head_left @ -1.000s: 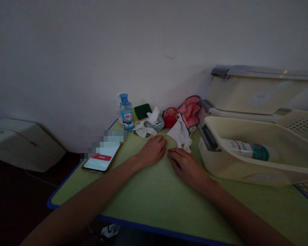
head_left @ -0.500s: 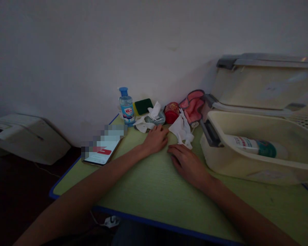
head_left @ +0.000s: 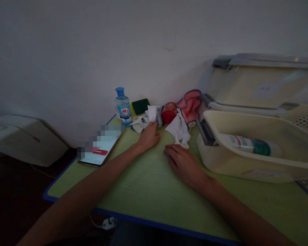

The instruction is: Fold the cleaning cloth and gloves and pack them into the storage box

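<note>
My left hand (head_left: 148, 136) reaches forward over the green table, fingers stretched out, its fingertips at a crumpled white piece of tissue or thin cloth (head_left: 142, 123). Whether they press on it is hard to see. Behind those fingers lies a greyish-blue bundle (head_left: 159, 118), partly covered. My right hand (head_left: 183, 162) rests low on the table with its fingers extended. Just beyond its fingertips is a second crumpled white piece (head_left: 178, 128). Between and behind the white pieces sits a red round container (head_left: 168, 112) with a patterned top.
A blue-capped bottle (head_left: 124, 111) and a green-and-yellow sponge (head_left: 140, 106) stand near the wall. A pink cloth (head_left: 190, 106) lies beside an open cream bin (head_left: 220, 164) holding a white-and-green bottle (head_left: 259, 147). To the left is a phone (head_left: 97, 150).
My left hand has shifted slightly left and forward onto the left white piece, whose raised part has changed shape. The right hand stays put on the table; the view has moved slightly.
</note>
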Available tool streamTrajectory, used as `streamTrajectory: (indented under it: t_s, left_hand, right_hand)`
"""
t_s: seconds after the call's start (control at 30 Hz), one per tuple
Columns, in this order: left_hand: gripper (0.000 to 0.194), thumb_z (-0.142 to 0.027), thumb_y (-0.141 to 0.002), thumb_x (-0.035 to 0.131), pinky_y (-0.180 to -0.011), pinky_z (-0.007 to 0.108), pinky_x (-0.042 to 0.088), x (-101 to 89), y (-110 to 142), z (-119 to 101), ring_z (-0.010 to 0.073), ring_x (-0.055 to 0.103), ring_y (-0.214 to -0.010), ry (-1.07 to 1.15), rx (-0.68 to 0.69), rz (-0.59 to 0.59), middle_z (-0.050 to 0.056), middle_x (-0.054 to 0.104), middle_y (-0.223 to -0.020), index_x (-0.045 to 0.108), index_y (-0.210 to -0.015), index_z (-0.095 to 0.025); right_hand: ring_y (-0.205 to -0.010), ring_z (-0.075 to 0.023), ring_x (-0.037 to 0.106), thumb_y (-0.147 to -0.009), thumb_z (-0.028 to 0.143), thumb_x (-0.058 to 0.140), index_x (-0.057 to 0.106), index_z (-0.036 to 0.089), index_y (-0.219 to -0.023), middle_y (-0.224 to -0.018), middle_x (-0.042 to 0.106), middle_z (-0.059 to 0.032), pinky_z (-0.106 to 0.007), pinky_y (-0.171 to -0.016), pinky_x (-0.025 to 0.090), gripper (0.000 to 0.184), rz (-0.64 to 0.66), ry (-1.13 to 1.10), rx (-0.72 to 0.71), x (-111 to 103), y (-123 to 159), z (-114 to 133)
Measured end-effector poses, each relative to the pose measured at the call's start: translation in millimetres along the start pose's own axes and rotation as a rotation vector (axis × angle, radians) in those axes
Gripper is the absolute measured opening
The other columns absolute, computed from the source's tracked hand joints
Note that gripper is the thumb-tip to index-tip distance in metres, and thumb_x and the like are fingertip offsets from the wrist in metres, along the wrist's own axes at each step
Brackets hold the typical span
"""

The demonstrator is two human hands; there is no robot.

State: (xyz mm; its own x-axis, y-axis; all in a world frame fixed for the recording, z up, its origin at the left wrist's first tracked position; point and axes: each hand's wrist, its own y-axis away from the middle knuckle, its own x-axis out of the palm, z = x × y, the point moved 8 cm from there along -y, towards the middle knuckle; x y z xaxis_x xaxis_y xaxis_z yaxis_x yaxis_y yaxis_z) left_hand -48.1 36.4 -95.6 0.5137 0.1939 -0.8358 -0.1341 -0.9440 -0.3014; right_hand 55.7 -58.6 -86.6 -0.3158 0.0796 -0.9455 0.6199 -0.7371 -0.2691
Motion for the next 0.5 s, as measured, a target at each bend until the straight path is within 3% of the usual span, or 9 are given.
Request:
streamTrajectory:
  t_s: [0.2, 0.4, 0.5]
  left_hand:
    - [0.015, -0.020, -0.074, 0.054, -0.082, 0.036, 0.046, -1.9, 0, 6, 0.0252, 0.059, -0.091, -0.016, -0.073, -0.008, 0.012, 0.062, -0.094, 0.059, -0.086, -0.012]
    - [0.014, -0.023, -0.063, 0.063, -0.069, 0.030, 0.046, -10.3, 2, 12, 0.0228, 0.060, -0.078, 0.062, -0.170, -0.062, 0.007, 0.064, -0.080, 0.058, -0.074, -0.016]
    - [0.010, -0.025, -0.065, 0.062, -0.058, 0.027, 0.043, -13.4, 3, 17, 0.0203, 0.059, -0.066, 0.161, -0.200, -0.088, 0.004, 0.061, -0.067, 0.057, -0.066, -0.016]
  right_hand:
    - [-0.105, -0.0234, 0.056, -0.087, 0.009, 0.043, 0.061, 0.011, -0.103, -0.111, 0.062, -0.0140, -0.040, -0.092, 0.046, 0.024, 0.029, 0.012, 0.000, 1, 0, 1]
    - [-0.105, -0.0231, 0.056, -0.086, 0.008, 0.043, 0.061, 0.010, -0.102, -0.111, 0.061, -0.0146, -0.040, -0.092, 0.045, 0.024, 0.036, -0.006, -0.007, 0, 1, 1]
    - [-0.104, -0.0225, 0.057, -0.087, 0.009, 0.043, 0.061, 0.013, -0.101, -0.110, 0.062, -0.0132, -0.040, -0.091, 0.046, 0.024, 0.021, 0.006, -0.015, 0, 1, 0]
